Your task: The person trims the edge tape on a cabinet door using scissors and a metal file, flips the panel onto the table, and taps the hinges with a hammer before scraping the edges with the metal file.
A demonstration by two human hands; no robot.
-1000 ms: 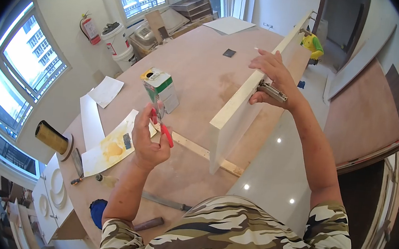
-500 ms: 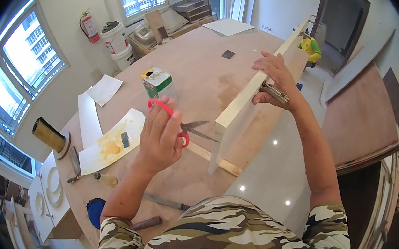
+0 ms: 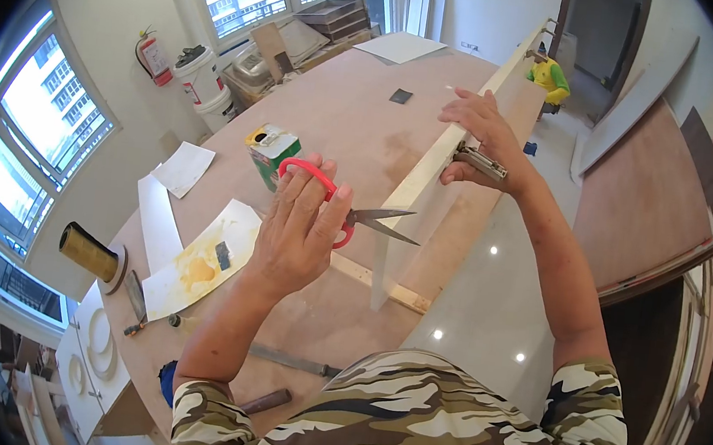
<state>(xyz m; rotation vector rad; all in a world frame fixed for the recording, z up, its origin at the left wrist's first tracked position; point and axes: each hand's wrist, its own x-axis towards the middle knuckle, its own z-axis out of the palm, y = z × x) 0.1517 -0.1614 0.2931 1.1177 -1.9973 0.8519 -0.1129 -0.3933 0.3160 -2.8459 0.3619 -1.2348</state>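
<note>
My left hand [image 3: 296, 238] is closed on red-handled scissors [image 3: 377, 218]. Their blades are parted and point at the near end of a long, narrow board [image 3: 431, 175], which stands on its edge. Over the board's top edge, my right hand [image 3: 491, 137] grips it, fingers on the far side and thumb on the near face. A metal cabinet hinge [image 3: 481, 163] sticks out from the board right beside that thumb. Behind the scissors stands a green and white can [image 3: 273, 146] with yellow stains around its opening.
A stained sheet [image 3: 195, 271] bearing a small dark piece lies on the round table [image 3: 344, 91]. A roll of tape-like material [image 3: 91, 251], a wooden handle [image 3: 266, 401] and a long file-like tool [image 3: 294, 359] are nearby. Beyond the board's far end, a person in yellow and green [image 3: 550, 78] crouches.
My left hand has moved the scissors up and right, so their blades now overlap the board's near end in view. The blades look slightly less spread. My right hand keeps its grip.
</note>
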